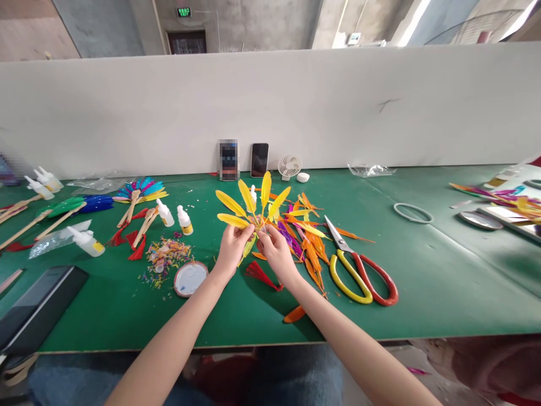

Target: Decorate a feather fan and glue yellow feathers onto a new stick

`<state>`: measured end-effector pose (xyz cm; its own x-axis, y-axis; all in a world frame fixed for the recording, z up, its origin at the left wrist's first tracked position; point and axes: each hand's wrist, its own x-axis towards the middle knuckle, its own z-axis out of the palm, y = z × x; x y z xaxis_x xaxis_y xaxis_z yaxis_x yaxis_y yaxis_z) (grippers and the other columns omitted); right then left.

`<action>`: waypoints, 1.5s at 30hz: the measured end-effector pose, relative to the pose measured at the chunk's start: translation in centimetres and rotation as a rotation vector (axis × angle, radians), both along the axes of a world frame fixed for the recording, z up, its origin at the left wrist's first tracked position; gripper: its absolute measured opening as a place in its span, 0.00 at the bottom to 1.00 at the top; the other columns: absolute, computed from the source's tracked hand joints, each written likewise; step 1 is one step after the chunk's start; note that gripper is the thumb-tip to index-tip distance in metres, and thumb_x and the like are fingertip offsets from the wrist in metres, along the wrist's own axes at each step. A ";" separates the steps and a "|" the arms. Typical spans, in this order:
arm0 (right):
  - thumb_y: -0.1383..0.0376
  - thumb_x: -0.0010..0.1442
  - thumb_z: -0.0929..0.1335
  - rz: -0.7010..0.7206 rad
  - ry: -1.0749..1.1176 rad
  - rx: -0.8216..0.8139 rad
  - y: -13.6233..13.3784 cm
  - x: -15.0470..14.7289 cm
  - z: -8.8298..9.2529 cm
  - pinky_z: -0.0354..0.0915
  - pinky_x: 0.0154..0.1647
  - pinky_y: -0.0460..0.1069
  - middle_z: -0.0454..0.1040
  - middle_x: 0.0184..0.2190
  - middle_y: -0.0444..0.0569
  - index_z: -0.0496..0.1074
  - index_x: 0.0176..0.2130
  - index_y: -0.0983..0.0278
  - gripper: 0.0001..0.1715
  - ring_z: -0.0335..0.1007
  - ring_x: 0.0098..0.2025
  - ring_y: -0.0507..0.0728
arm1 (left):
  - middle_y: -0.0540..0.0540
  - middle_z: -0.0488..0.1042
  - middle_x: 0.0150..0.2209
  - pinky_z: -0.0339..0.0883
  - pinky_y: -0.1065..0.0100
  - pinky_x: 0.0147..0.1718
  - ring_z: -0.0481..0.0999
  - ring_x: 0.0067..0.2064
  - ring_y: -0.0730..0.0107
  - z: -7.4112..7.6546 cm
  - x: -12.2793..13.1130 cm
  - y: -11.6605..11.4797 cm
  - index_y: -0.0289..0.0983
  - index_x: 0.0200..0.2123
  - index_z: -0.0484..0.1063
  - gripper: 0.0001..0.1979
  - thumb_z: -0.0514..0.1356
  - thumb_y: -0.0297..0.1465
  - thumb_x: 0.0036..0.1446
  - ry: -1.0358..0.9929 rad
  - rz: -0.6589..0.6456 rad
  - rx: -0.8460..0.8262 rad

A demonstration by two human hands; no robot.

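Yellow feathers [247, 196] spread out like a fan above my fingers, their bases meeting where my two hands come together. My left hand [231, 248] pinches the fan's base from the left. From the right, my right hand [274, 248] closes on the same base; the fingers hide what joins the feathers there. A red tassel [262, 274] hangs or lies just below my hands; which one I cannot tell. Loose orange and purple feathers [315, 251] are piled on the table right of my hands. Beside them lie large scissors [353, 265] with one yellow and one red handle.
White glue bottles [185, 221] stand and lie to the left, near colourful scraps [167, 256] and a round lid [190, 279]. Finished feather fans [141, 192] lie farther left. Two phones, one a black phone [259, 160], and a small fan [289, 166] stand against the white partition [169, 113].
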<state>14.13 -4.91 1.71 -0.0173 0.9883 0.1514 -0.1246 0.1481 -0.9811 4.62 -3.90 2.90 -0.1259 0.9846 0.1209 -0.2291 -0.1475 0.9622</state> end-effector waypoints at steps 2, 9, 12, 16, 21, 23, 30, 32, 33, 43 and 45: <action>0.59 0.52 0.62 -0.006 -0.024 0.006 0.0 0.1 0.1 0.47 0.17 0.44 0.53 0.13 0.36 0.56 0.22 0.61 0.12 0.48 0.16 0.47 | 0.50 0.72 0.25 0.63 0.70 0.29 0.71 0.29 0.73 0.0 0.0 0.0 0.35 0.26 0.67 0.13 0.64 0.36 0.38 -0.008 0.008 0.006; 0.47 0.53 0.57 -0.038 -0.058 -0.009 0.0 0.3 0.2 0.51 0.17 0.46 0.59 0.13 0.41 0.58 0.18 0.62 0.25 0.53 0.16 0.49 | 0.50 0.72 0.25 0.62 0.71 0.28 0.71 0.29 0.72 -0.1 -0.2 0.1 0.36 0.26 0.66 0.13 0.63 0.36 0.39 -0.017 0.008 0.016; 0.46 0.52 0.58 -0.084 -0.074 0.011 0.2 0.4 0.2 0.54 0.20 0.46 0.59 0.14 0.42 0.59 0.18 0.63 0.26 0.56 0.19 0.50 | 0.50 0.72 0.26 0.62 0.71 0.28 0.71 0.30 0.72 -0.1 -0.2 0.1 0.36 0.27 0.66 0.13 0.63 0.37 0.39 -0.031 -0.015 0.010; 0.50 0.52 0.61 -0.138 -0.022 0.065 0.3 0.5 0.4 0.58 0.25 0.46 0.64 0.21 0.42 0.64 0.25 0.63 0.19 0.59 0.25 0.51 | 0.50 0.72 0.26 0.63 0.70 0.29 0.71 0.30 0.71 0.1 -0.1 -0.1 0.36 0.27 0.66 0.13 0.63 0.37 0.39 -0.039 -0.036 0.002; 0.56 0.49 0.65 -0.151 0.106 0.039 0.5 1.0 0.7 0.60 0.27 0.45 0.64 0.21 0.40 0.64 0.27 0.62 0.12 0.61 0.25 0.50 | 0.48 0.73 0.29 0.63 0.69 0.30 0.72 0.31 0.69 0.2 0.0 -0.3 0.35 0.29 0.67 0.13 0.62 0.36 0.41 0.006 -0.080 -0.036; 0.57 0.48 0.66 -0.152 0.156 0.022 0.6 1.2 0.6 0.60 0.28 0.45 0.64 0.20 0.39 0.62 0.24 0.62 0.12 0.61 0.24 0.49 | 0.47 0.74 0.29 0.63 0.69 0.31 0.72 0.32 0.68 0.2 0.1 -0.3 0.35 0.29 0.67 0.13 0.62 0.36 0.40 0.012 -0.088 -0.048; 0.58 0.48 0.67 -0.179 0.145 0.036 0.7 1.3 0.3 0.59 0.26 0.45 0.62 0.18 0.38 0.58 0.21 0.62 0.15 0.59 0.22 0.48 | 0.47 0.74 0.33 0.64 0.70 0.31 0.73 0.35 0.69 0.2 0.3 -0.3 0.37 0.34 0.65 0.17 0.63 0.35 0.40 -0.038 -0.108 -0.021; 0.58 0.48 0.67 -0.196 0.118 0.045 0.7 1.3 0.2 0.58 0.25 0.45 0.62 0.18 0.38 0.58 0.21 0.62 0.15 0.59 0.22 0.48 | 0.46 0.74 0.33 0.64 0.71 0.31 0.73 0.35 0.69 0.2 0.3 -0.3 0.37 0.33 0.66 0.16 0.63 0.35 0.40 -0.022 -0.118 -0.023; 0.58 0.48 0.67 -0.201 0.110 0.045 0.8 1.3 0.2 0.58 0.25 0.45 0.62 0.18 0.38 0.58 0.21 0.62 0.15 0.59 0.22 0.48 | 0.46 0.74 0.33 0.64 0.71 0.31 0.73 0.35 0.69 0.1 0.3 -0.3 0.37 0.32 0.66 0.15 0.63 0.35 0.40 -0.013 -0.120 -0.026; 0.58 0.48 0.66 -0.253 0.036 0.058 0.6 1.3 0.5 0.56 0.24 0.45 0.61 0.17 0.38 0.58 0.21 0.62 0.15 0.58 0.22 0.49 | 0.47 0.74 0.34 0.65 0.72 0.31 0.74 0.35 0.70 -0.4 0.5 -0.5 0.38 0.34 0.64 0.14 0.62 0.34 0.42 -0.012 -0.082 0.014; 0.59 0.49 0.66 -0.262 0.015 0.061 0.6 1.4 0.4 0.56 0.24 0.45 0.61 0.17 0.38 0.58 0.21 0.62 0.15 0.57 0.22 0.49 | 0.47 0.74 0.34 0.65 0.71 0.31 0.73 0.35 0.70 -0.4 0.5 -0.4 0.38 0.33 0.64 0.14 0.62 0.34 0.42 -0.014 -0.079 0.015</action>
